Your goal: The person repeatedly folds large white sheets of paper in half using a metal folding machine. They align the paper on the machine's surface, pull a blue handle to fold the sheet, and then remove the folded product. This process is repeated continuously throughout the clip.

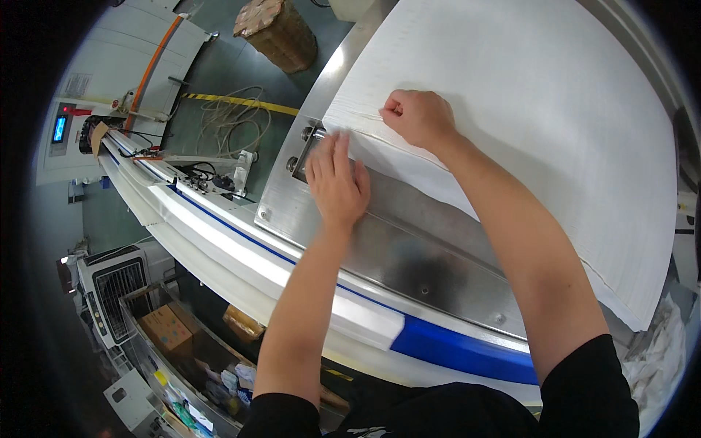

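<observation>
A wide white sheet material (pixel 540 95), seemingly in layers, covers most of a metal table (pixel 453 281). One edge of it runs slantwise past both hands, and a flap hangs below that edge. My right hand (pixel 422 120) is closed on top of the white material near this edge. What its curled fingers pinch, if anything, is hidden. Beside the corner of the material, my left hand (pixel 337 179) lies over the metal surface with fingers stretched out and slightly blurred. It holds nothing, and its fingertips are next to a slot with a small metal roller (pixel 319 134).
A long white rail with a blue cover (pixel 460 350) borders the table's near side. To the left stand a machine with a lit screen (pixel 60 128), coiled hose (pixel 232 120) on the floor, and a bin holding a cardboard box (pixel 166 328). A brown wrapped block (pixel 281 33) stands behind.
</observation>
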### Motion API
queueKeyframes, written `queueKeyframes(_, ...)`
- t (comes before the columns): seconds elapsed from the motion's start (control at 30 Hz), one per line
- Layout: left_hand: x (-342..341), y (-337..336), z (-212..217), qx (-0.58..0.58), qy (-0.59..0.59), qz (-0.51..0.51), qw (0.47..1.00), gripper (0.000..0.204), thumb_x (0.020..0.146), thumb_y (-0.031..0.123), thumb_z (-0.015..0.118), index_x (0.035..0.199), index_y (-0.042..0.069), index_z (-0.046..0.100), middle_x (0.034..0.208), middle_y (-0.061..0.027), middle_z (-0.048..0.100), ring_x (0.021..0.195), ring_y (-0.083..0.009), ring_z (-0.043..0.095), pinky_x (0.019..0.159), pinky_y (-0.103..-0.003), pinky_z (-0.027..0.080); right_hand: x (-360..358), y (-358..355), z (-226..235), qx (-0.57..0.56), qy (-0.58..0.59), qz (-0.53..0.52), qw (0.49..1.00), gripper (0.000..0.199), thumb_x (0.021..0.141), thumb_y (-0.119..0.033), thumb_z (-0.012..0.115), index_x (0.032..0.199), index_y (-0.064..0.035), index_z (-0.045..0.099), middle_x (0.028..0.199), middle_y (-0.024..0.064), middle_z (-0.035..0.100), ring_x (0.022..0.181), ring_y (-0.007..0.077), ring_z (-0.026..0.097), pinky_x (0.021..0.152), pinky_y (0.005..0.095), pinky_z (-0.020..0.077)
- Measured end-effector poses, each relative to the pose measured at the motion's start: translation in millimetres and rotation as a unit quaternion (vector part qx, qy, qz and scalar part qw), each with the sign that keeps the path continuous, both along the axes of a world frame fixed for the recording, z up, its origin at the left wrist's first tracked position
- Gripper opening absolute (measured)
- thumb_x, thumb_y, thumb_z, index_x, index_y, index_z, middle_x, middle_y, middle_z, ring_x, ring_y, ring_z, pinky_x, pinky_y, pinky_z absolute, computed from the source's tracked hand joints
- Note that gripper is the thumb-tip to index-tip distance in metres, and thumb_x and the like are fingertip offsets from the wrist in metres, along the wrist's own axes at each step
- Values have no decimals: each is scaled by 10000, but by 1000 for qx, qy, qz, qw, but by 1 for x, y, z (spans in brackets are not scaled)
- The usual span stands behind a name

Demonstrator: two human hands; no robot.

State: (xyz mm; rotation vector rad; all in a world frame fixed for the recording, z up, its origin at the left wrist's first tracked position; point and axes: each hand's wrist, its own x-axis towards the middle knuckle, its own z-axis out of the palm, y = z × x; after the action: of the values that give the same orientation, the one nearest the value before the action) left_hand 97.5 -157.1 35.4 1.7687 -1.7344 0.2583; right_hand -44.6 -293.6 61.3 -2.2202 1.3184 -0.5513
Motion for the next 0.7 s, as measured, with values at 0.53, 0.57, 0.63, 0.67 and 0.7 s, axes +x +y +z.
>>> queueKeyframes(0.53, 33, -21, 13, 49, -147, -68, 985, 296, 750, 183, 612, 1038, 125, 576, 1178, -43, 552, 1137, -235, 514, 956, -427, 366, -7, 2, 1, 10, -41, -11, 999, 172, 793, -290, 611, 805, -125, 658, 750, 64, 666, 706, 280, 638, 657, 396, 511)
queueKeyframes(0.57, 38, -18, 20, 56, -163, -95, 980, 294, 750, 188, 613, 1034, 124, 568, 1177, -43, 552, 1129, -240, 515, 956, -432, 365, -10, 11, 6, 13, -68, -3, 998, 178, 798, -292, 611, 808, -120, 657, 759, 68, 665, 711, 282, 638, 657, 399, 510)
queueKeyframes(0.63, 54, -16, 26, 60, -193, -158, 967, 270, 740, 179, 620, 998, 120, 565, 1163, -52, 564, 1074, -257, 542, 939, -435, 381, -18, 41, 16, 52, -131, 24, 990, 193, 816, -292, 606, 830, -105, 649, 801, 84, 660, 734, 292, 639, 663, 412, 506)
queueKeyframes(0.67, 60, -16, 31, 109, -194, -162, 961, 271, 738, 173, 622, 996, 115, 565, 1158, -58, 569, 1072, -265, 545, 940, -434, 384, -30, 61, 23, 66, -84, 10, 994, 190, 817, -266, 624, 911, -102, 645, 811, 95, 654, 717, 272, 628, 651, 371, 495)
queueKeyframes(0.7, 64, -15, 35, 158, -195, -168, 954, 272, 735, 167, 625, 994, 110, 566, 1152, -64, 575, 1071, -273, 549, 941, -433, 387, -46, 82, 20, 51, -54, -3, 997, 220, 844, -278, 598, 940, -84, 632, 843, 128, 637, 745, 313, 613, 668, 383, 494)
